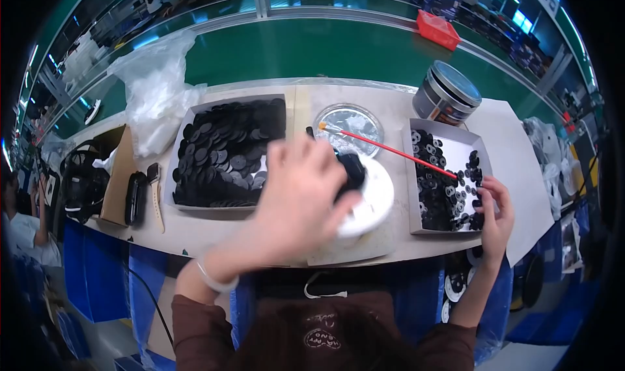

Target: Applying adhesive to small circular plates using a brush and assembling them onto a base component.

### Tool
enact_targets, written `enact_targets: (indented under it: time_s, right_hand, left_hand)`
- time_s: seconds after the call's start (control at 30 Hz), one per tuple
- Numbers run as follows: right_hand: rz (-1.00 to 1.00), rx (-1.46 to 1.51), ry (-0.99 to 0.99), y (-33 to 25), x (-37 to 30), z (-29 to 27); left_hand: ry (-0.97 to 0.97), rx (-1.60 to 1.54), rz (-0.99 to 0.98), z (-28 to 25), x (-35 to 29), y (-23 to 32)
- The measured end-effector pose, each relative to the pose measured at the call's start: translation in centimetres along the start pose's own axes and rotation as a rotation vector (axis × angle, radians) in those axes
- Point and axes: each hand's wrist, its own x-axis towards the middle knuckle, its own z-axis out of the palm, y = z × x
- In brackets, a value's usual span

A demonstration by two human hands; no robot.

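My left hand is smeared by motion above a white round disc. A black part shows between its thumb and fingers; whether the hand grips it or only passes over it is unclear. At the right, my right hand reaches over the wall of a shallow box of small black round pieces. Its fingers are curled together at the pieces, and what they pinch is too small to make out. A red-handled brush lies from a clear round dish across to that box.
A larger box full of flat black discs stands left of the white disc. Further left are a watch, a black case, a cardboard box and a plastic bag. A tub stands behind the right box. Beyond lies a red tray.
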Motion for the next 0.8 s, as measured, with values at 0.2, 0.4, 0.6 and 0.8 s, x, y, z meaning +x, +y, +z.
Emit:
enact_targets:
  time_s: [0.2,0.4,0.6,0.8]
  right_hand:
    - [0.092,0.547,-0.585,2.1,-4.9,-7.0]
    - [0.617,0.356,-0.673,5.5,-10.1,-10.3]
    - [0.996,0.227,-0.182,14.7,-14.3,-10.8]
    - [1.269,0.08,0.172,26.3,-20.5,-11.9]
  left_hand:
    - [-0.02,0.36,-0.238,3.9,9.1,-12.2]
    - [-0.148,0.572,-0.315,8.5,13.5,-21.5]
    - [-0.143,1.026,-0.305,10.4,14.4,-29.1]
    - [-0.207,1.165,-0.34,10.1,15.6,-30.3]
